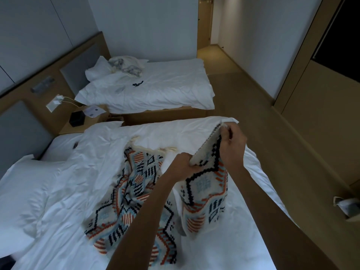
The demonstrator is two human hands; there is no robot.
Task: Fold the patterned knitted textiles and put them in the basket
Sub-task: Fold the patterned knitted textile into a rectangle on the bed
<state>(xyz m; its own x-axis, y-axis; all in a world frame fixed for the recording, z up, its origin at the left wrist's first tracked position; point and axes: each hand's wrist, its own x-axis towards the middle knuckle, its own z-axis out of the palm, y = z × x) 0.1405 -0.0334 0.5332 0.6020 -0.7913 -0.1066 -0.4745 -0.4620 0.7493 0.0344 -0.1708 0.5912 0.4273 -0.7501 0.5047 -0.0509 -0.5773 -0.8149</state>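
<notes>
A knitted textile (pixel 134 193) with black, orange and light blue geometric patterns lies crumpled on the near bed. One end of it is lifted above the bed and hangs down. My left hand (pixel 182 164) grips the lifted cream edge at its lower corner. My right hand (pixel 231 145) pinches the same edge at its upper corner, further from me. A basket (pixel 345 208) with pale cloth in it stands on the floor at the right edge of the view.
The near bed (pixel 68 191) has white sheets and a pillow (pixel 17 184) at the left. A second bed (pixel 155 88) beyond holds crumpled cloth (pixel 125 66). A wooden nightstand (pixel 83 119) stands between the beds. Wooden floor runs along the right.
</notes>
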